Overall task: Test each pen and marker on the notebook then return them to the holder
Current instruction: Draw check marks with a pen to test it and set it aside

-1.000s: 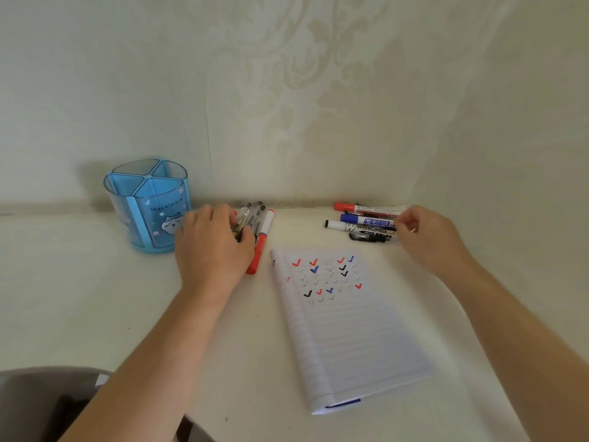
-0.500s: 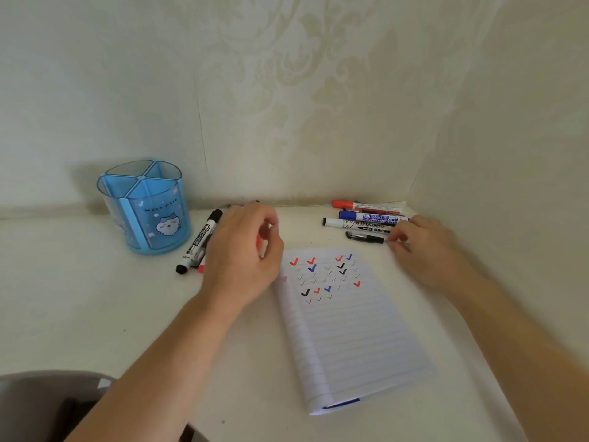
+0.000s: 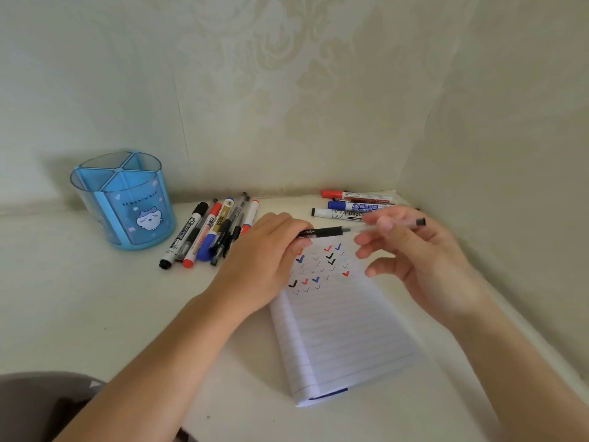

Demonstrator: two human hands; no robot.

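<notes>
Head view, near to far. Two bare forearms are seen reaching over a smooth off-white tabletop point(image 3: 95, 298). A notebook point(image 3: 344, 330) of white ruled paper, rectangular and lying flat at a slant, is placed between them. A blue cover edge is shown at its near corner, and small red, blue and black tick marks are scattered over its far end. Above those marks a slim pen point(image 3: 328, 232) is held roughly level between both hands. Its black section is pinched by the curled fingers of the left hand point(image 3: 267, 253). Its transparent barrel, tipped in black, is gripped between thumb and forefinger of the right hand point(image 3: 424, 263), whose other fingers are loosely spread and blurred. Left of the left hand, a heap of loose pens and markers point(image 3: 210, 234) is laid on the tabletop, with red, blue and black caps mixed. Three capped whiteboard markers point(image 3: 353, 206), red, blue and black, are laid side by side in the far right corner. At far left the holder point(image 3: 127, 215) is stood upright: a translucent blue plastic cylinder, partitioned into wedge-shaped compartments and printed with a cartoon figure. Pale embossed wallpaper point(image 3: 287, 74) is seen behind.
</notes>
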